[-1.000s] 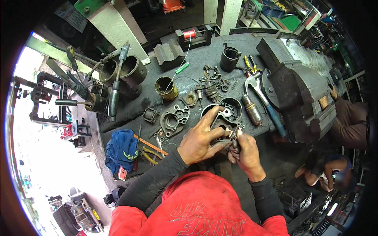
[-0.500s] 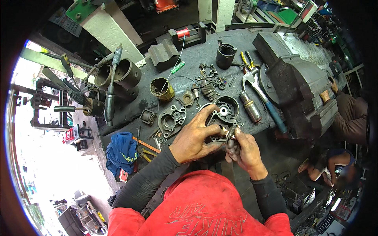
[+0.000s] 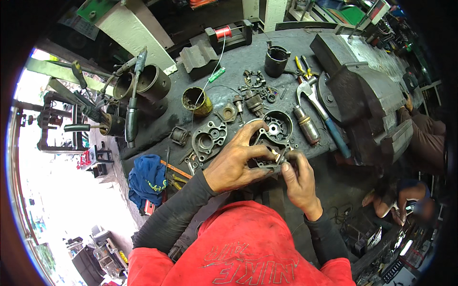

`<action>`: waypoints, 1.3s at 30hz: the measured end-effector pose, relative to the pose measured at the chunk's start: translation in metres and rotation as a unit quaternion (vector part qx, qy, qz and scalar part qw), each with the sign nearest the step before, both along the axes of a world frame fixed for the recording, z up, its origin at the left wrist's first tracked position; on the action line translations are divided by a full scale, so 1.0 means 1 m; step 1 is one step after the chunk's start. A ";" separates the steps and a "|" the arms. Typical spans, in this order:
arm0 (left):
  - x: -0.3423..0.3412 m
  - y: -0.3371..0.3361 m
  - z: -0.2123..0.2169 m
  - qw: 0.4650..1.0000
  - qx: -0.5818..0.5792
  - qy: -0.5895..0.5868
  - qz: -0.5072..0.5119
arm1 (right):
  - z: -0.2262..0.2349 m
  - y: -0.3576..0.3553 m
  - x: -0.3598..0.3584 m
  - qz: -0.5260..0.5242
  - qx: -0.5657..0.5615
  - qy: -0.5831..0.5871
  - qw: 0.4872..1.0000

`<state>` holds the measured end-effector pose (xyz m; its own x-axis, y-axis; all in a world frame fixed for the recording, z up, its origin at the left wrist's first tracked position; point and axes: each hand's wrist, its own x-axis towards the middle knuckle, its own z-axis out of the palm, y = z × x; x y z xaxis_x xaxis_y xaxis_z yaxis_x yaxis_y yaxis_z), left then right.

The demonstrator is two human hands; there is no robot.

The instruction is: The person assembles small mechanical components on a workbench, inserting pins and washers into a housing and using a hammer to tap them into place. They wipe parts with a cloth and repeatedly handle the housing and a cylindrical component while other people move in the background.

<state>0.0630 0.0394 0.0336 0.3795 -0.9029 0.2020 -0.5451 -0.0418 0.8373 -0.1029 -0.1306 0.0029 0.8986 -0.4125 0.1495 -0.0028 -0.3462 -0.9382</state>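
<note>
My left hand (image 3: 233,164) is wrapped round a grey metal housing (image 3: 275,141) at the bench's near edge, fingers over its open side. The housing has a round bowl with a bearing in its middle and a hollow part nearer me. At the hollow's right rim my right hand (image 3: 300,181) is closed, thumb and fingers pinched together; what they grip is hidden. A small brass-coloured piece (image 3: 276,155) shows inside the hollow. Left of my left hand lies a flat cast cover (image 3: 206,140) with round openings.
A blue-handled hammer (image 3: 335,136) and a metal cylinder (image 3: 307,128) lie right of the housing, before a big vise (image 3: 372,102). A rusty can (image 3: 204,106), gear parts (image 3: 254,102) and a black cup (image 3: 276,64) stand beyond. Blue cloth (image 3: 147,178) lies left. Two other people are at right.
My right hand has turned, its fingers now over the housing's right rim. My left hand keeps its hold. The housing's hollow shows more openly. The view has shifted slightly.
</note>
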 end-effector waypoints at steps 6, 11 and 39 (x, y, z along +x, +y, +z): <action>0.001 0.000 -0.001 1.000 -0.004 -0.008 0.002 | 0.006 0.009 0.008 -0.034 0.247 0.120 0.961; 0.001 -0.001 -0.002 1.000 -0.010 -0.009 0.003 | 0.012 0.002 -0.001 -0.016 0.124 0.082 0.989; -0.002 -0.002 -0.003 0.999 -0.015 -0.028 0.016 | 0.005 -0.016 -0.012 0.042 0.578 0.113 0.807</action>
